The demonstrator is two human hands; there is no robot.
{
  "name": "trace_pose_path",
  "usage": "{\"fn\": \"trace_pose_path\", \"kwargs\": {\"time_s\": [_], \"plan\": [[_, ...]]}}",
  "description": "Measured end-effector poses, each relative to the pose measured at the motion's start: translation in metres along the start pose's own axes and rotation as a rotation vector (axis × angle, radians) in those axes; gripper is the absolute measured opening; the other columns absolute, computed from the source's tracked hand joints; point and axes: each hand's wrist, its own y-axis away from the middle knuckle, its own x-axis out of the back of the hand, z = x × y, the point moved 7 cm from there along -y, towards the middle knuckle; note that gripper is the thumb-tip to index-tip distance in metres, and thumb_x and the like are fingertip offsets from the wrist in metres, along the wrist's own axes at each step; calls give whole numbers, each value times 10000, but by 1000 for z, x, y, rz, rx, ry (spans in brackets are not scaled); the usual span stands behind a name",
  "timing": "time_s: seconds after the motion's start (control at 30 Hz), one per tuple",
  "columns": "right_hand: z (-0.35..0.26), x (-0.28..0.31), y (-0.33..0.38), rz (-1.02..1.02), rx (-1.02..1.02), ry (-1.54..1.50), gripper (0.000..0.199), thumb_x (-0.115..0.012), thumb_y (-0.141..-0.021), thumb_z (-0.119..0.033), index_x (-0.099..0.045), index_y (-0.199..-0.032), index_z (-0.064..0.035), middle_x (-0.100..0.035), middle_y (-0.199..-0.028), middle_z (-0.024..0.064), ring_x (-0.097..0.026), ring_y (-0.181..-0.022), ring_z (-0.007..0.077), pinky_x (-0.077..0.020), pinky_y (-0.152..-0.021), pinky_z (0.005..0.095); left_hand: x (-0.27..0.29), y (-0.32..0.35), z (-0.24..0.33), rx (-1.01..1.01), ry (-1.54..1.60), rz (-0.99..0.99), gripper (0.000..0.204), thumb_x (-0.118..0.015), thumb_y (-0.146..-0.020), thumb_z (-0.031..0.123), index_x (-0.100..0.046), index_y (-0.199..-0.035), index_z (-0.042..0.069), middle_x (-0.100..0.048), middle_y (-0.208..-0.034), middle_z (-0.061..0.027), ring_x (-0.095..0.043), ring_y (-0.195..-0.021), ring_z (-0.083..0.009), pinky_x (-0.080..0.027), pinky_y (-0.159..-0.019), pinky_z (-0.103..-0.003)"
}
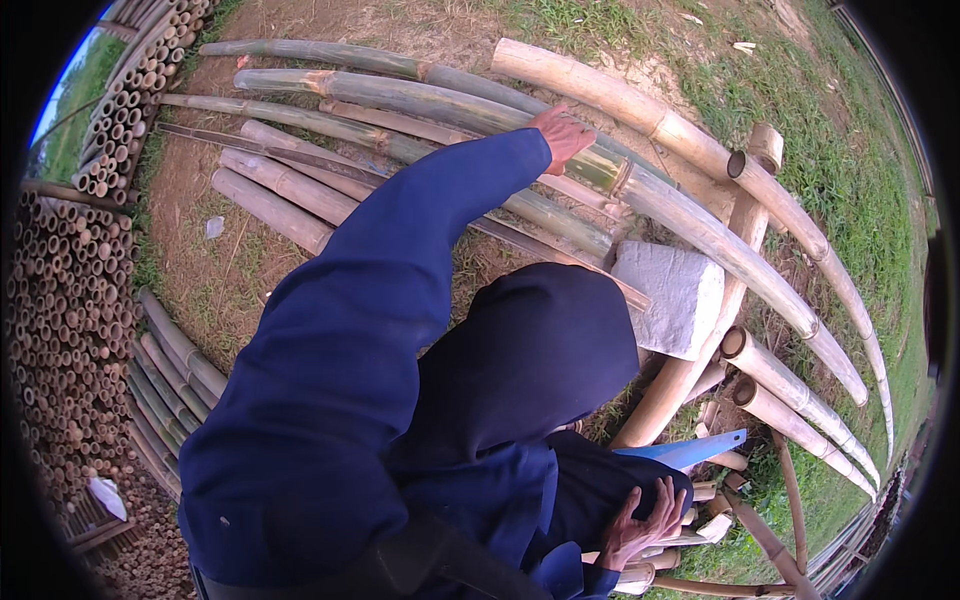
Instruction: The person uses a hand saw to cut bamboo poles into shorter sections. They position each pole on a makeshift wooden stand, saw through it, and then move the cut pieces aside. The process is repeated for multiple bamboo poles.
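Stretched far forward, my left hand grips the top of a long green-and-pale bamboo pole, its fingers bent over the round. That pole runs from the far left to the right, passing above a pale block. My right hand lies on the dark cloth over my leg, its fingers spread and holding nothing. Just beyond the leg, a blue saw blade sticks out to the right; its handle end is hidden.
More bamboo poles lie alongside on bare earth and grass. A thick bamboo crosspiece slants under the pole's right part. Cut bamboo offcuts lie by my right hand. Large stacks of bamboo stand at the left.
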Motion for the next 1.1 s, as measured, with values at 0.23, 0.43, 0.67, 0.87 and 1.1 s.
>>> {"fn": "trace_pose_path", "kwargs": {"time_s": [0.23,0.43,0.67,0.87,1.1], "plan": [[14,8,0,49,-37,-13,432,-698,-961,-330,-670,-1328,-104,-692,-1346,64,-549,-1367,322,-164,-1236,582,30,84,-133,202,-216,-109,863,-877,-756,221,-466,-1513,181,-573,-1501,-41,-480,-1428,-241,-240,-1270,-557],[-9,16,-45,60,33,-392,330,-704,-961,-131,-680,-1274,-28,-731,-1212,132,-653,-1196,319,-400,-1131,494,25,198,-226,806,-353,209,780,-767,-851,169,-421,-1548,220,-476,-1558,-52,-361,-1505,-267,-280,-1225,-532],[-147,-83,-173,-170,526,-572,323,-712,-918,-63,-671,-1236,-23,-724,-1145,173,-677,-1113,341,-479,-1027,448,-27,268,-129,683,122,412,515,-739,-853,313,-569,-1299,120,-562,-1257,-127,-543,-1221,-323,-403,-1042,-473],[-181,-220,-207,177,882,62,377,-637,-950,-296,-645,-1304,-168,-647,-1221,95,-609,-1170,264,-409,-1044,497,-139,287,-78,1101,1206,556,482,-770,-919,370,-595,-1136,-24,-702,-904,-123,-700,-812,-274,-560,-696,-365],[-213,-208,-222,-185,868,153,308,-615,-947,-283,-613,-1221,-143,-593,-1072,101,-617,-1053,278,-437,-947,486,-186,278,-89,1463,1816,596,669,-736,-937,423,-521,-1256,-124,-701,-1007,-234,-723,-698,-304,-583,-583,-384]]}}
